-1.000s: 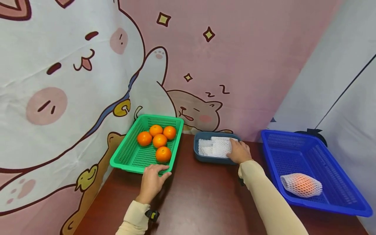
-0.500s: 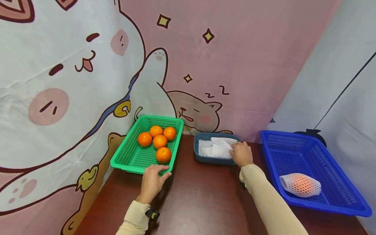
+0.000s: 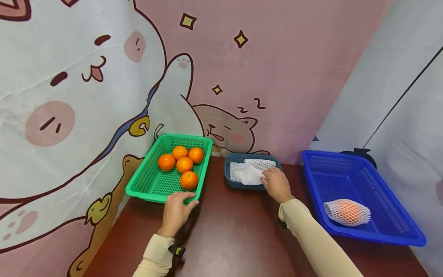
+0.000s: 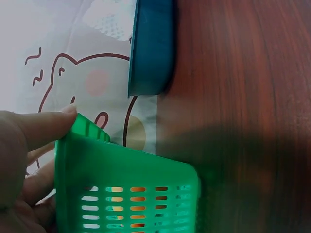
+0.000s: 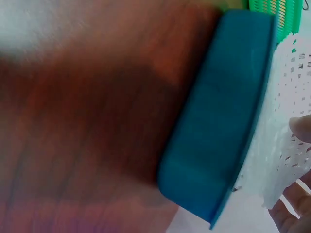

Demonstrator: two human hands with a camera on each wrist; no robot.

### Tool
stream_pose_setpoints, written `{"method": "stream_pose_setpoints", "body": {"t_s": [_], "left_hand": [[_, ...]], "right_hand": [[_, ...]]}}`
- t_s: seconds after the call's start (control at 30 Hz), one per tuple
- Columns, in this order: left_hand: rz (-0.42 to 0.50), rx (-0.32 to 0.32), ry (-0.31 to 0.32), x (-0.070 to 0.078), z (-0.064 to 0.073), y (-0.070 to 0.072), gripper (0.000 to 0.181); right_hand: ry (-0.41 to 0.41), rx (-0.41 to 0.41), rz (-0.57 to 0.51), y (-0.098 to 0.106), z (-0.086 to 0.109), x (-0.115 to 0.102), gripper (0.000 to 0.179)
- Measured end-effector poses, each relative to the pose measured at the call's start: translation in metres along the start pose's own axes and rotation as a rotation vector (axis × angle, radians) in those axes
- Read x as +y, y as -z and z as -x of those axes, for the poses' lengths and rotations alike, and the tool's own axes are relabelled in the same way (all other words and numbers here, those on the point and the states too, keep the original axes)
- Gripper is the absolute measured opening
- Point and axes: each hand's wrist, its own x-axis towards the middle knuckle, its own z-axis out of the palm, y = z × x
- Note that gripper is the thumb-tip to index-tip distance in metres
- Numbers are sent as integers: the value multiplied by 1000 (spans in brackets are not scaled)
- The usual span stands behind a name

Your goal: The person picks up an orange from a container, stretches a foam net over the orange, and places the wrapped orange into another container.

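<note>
My left hand (image 3: 176, 211) grips the near right corner of the green basket (image 3: 147, 196), its thumb at the rim in the left wrist view. Several oranges (image 3: 185, 164) lie in that basket. My right hand (image 3: 277, 184) pinches a white foam net sleeve (image 3: 250, 175) over the right side of the small blue-grey tray (image 3: 242, 186). In the right wrist view the net (image 5: 291, 92) spreads along the tray's rim, with the thumb (image 5: 302, 128) pressed on it. Other white foam nets (image 3: 261, 163) lie in the tray beneath.
On the right stands a blue basket (image 3: 377, 236) holding one orange in a foam net (image 3: 347, 212). The brown table (image 3: 228, 238) extends in front of the tray. A cartoon-printed cloth (image 3: 277, 77) hangs directly behind the containers.
My right hand has shifted slightly left, drawing the net sleeve up and leftward from the pile. My left hand keeps its place at the green basket's corner. The head view has turned slightly.
</note>
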Motion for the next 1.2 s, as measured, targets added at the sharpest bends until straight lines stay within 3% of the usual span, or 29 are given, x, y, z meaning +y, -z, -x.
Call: {"method": "stream_pose_setpoints", "body": {"t_s": [0.17, 0.27, 0.33, 0.47, 0.6, 0.73, 0.87, 0.97, 1.07, 1.2], "left_hand": [[71, -149, 104, 1, -13, 13, 33], [83, -243, 184, -1, -36, 24, 41], [41, -311, 213, -4, -55, 28, 45], [-80, -464, 205, -13, -95, 27, 51], [-166, -603, 236, -24, -119, 17, 49], [-188, -675, 295, -36, -123, 5, 47], [-164, -685, 324, -44, -119, -8, 60], [-138, -682, 334, -49, -113, -16, 73], [-108, -664, 351, -54, -107, -22, 80], [-68, -620, 397, -60, -100, -30, 83]], "right_hand": [[-1, -37, -4, -7, 3, -5, 12], [-5, -37, 3, -8, 5, -4, 12], [-12, -32, 3, -7, 5, -3, 12], [-25, -28, -14, -8, 6, -1, 13], [-74, -22, -46, -11, 5, 0, 13], [-189, 15, -73, -12, -1, 3, 16], [-297, -16, -98, -11, -6, 6, 37], [-333, -37, -117, -9, -6, 7, 50], [-328, 20, -140, -6, -2, 5, 52], [-253, 130, -196, -2, 6, -6, 47]]}}
